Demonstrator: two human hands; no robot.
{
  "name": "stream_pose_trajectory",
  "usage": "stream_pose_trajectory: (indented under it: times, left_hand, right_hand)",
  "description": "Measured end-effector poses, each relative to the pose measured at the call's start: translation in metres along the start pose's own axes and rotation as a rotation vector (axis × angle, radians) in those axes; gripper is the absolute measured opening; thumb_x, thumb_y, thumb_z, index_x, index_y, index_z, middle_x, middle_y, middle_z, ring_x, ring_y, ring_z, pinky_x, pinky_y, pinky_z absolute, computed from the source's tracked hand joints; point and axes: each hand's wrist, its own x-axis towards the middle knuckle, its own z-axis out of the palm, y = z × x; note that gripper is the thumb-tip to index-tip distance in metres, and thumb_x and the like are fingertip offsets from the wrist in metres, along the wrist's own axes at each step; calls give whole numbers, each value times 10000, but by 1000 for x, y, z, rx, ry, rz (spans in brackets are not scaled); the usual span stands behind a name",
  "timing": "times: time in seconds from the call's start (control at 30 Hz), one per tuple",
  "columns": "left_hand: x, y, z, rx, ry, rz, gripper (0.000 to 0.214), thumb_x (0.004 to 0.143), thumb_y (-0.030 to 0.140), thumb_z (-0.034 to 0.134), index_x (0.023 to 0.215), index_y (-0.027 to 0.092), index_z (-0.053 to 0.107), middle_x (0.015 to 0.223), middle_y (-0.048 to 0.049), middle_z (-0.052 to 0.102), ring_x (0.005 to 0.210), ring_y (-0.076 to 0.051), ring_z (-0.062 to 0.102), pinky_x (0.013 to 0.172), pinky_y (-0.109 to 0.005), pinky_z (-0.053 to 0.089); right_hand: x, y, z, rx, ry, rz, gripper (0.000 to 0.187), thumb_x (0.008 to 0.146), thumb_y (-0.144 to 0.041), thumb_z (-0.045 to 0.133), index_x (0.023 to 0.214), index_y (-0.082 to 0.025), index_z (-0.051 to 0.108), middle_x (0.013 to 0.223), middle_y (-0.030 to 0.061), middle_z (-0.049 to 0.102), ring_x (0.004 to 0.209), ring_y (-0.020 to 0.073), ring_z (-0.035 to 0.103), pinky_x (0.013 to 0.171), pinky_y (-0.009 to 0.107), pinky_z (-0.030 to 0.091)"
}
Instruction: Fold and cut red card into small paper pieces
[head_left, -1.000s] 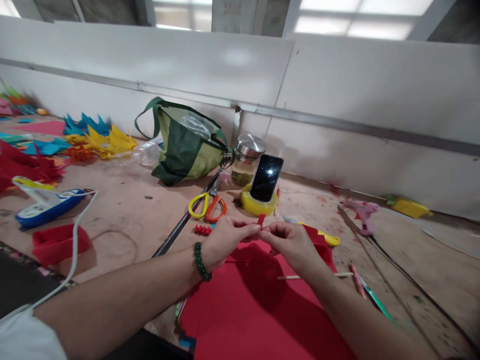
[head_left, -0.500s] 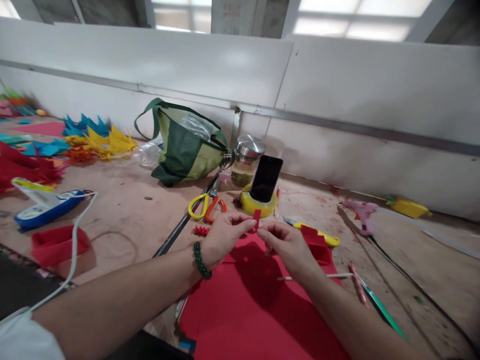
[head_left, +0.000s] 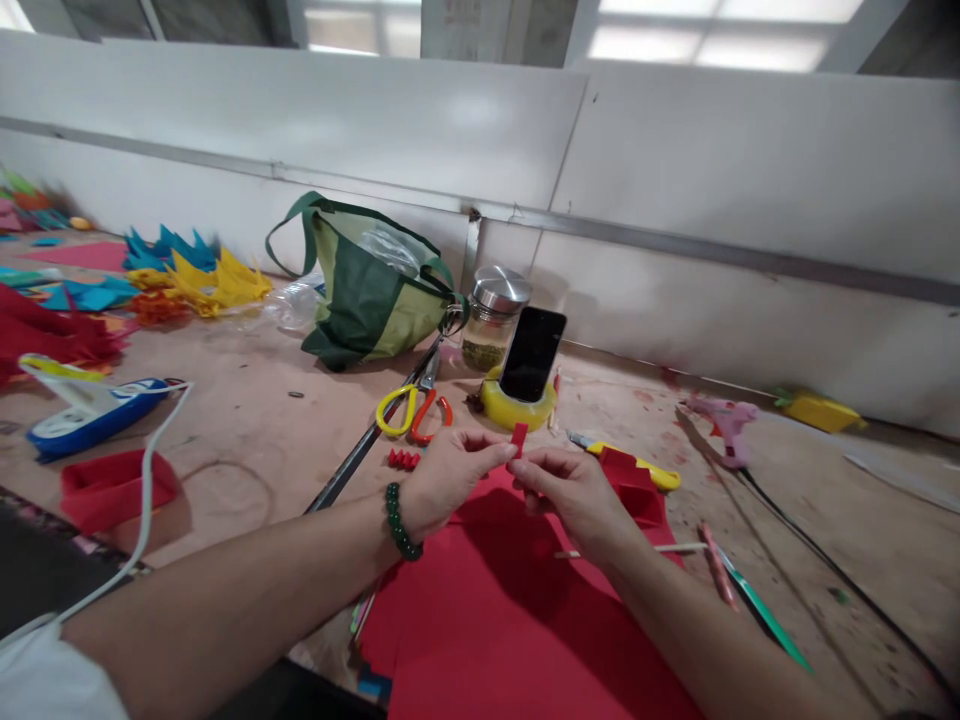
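Nearest us, at six o'clock from the hands, broad red sheets (head_left: 465, 620) cover part of the surface (head_left: 300, 430), their near edge cut off by the frame. Over their far end, the left hand (head_left: 454, 478) holds a small red strip (head_left: 519, 437) between narrowed thumb and fingers, one end of it standing up. The right hand (head_left: 566, 485) meets it from four o'clock, fingers drawn close together by its lower part, though we cannot tell whether they grip it too. We judge the strip very light, soft enough to bend yet able to keep a crease, hardly slippery, and easily crushed; we would pinch it lightly by its edges. Its lower end is hidden by the fingers, and we cannot make out how many layers it has. At five o'clock a thin stick (head_left: 681, 547) passes beneath the right wrist, its middle covered. Near nine o'clock lies a zigzag red piece (head_left: 403, 459); at three, a yellow cutter (head_left: 651, 472); at ten, scissors (head_left: 396, 412). Farther, toward twelve, a dark-screened phone (head_left: 532, 353) leans on a tape roll (head_left: 517, 408), hiding part of a jar (head_left: 484, 340).
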Motion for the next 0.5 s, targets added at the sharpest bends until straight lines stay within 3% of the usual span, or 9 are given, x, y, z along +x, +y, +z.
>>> stream_pose_trajectory:
  times: [0.5]
  left_hand:
    - [0,0,-1,48,6,-36,149,677,282,722,628,145,691,587,12,629,544,-79,482,563,-213,360]
  right_hand:
    - [2,7,-3,85,-50,74,304,617,-429,781,673,-152,669,573,-21,578,457,68,486,450,206,383]
